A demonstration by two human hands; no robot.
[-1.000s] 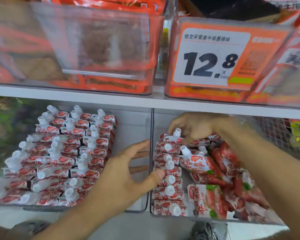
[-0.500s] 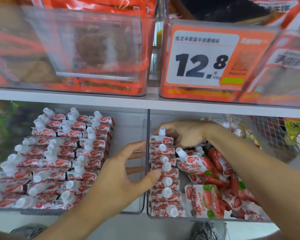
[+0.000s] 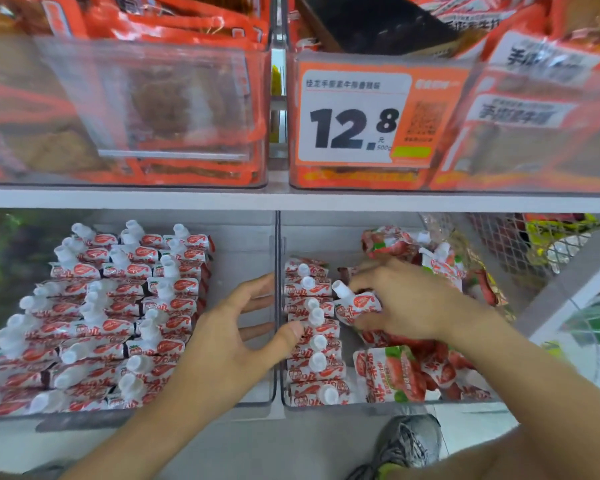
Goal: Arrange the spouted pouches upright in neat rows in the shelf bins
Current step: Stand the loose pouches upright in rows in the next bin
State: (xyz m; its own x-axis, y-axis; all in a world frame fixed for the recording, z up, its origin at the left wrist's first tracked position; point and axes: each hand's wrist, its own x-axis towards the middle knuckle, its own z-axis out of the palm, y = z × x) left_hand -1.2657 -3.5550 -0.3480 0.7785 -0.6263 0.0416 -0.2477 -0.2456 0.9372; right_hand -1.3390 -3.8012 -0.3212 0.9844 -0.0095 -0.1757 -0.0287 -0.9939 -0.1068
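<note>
Right hand [image 3: 407,303] grips a pouch [image 3: 359,304] in the right bin [image 3: 388,407], spout up-left, beside the upright row [image 3: 314,336]; left hand [image 3: 236,341] straddles the divider [image 3: 276,306], fingers spread, thumb touching the row; left bin [image 3: 250,258] holds neat rows.

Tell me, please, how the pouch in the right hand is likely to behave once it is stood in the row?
The pouch looks soft and crinkled, so it will probably flex in the right hand. Its hard cap sits at the top, so it may tip unless it leans on the row. The film looks glossy, perhaps slippery.
</note>
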